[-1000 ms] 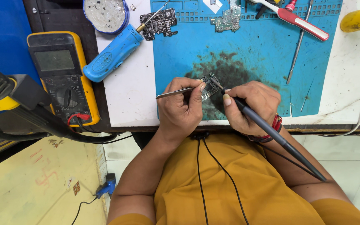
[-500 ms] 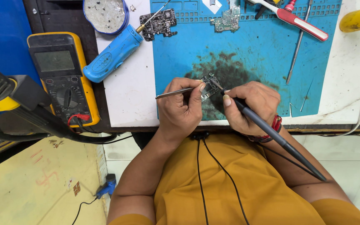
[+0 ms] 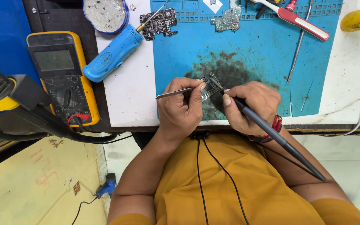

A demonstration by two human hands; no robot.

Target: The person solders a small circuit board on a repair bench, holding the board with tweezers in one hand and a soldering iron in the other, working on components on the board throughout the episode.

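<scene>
Between both hands, small dark circuit board (image 3: 209,84)

One head-worn camera looks steeply down from above, close over the person's own lap and the bench edge (no second view to overlap). Left hand (image 3: 180,106) and right hand (image 3: 251,104) sit mid-frame, bench beyond them.

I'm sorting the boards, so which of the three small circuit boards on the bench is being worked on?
The small circuit board on the blue mat's dark stain, between both hands; the other two boards lie untouched along the mat's top edge.
</scene>
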